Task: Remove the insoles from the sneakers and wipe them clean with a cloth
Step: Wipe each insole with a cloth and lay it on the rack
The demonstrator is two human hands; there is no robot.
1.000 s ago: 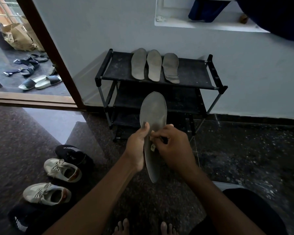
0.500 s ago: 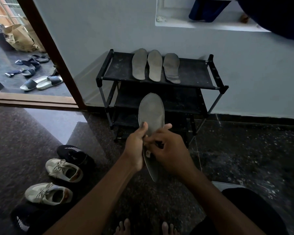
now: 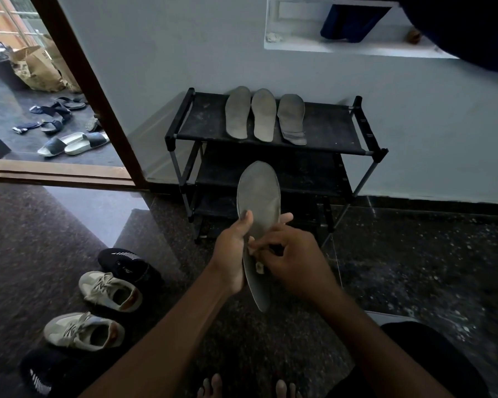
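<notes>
So the left hand (image 3: 233,254) grips the insole (image 3: 259,193) upright, keeping its face reachable. The right hand (image 3: 296,262) pinches a cloth (image 3: 260,267) against it. The spare insoles (image 3: 263,114) sit on the rack (image 3: 328,130), probably airing.

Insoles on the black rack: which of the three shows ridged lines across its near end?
The rightmost insole on the top shelf: ridged lines cross its near end; the left insole and middle insole look plain.
</notes>
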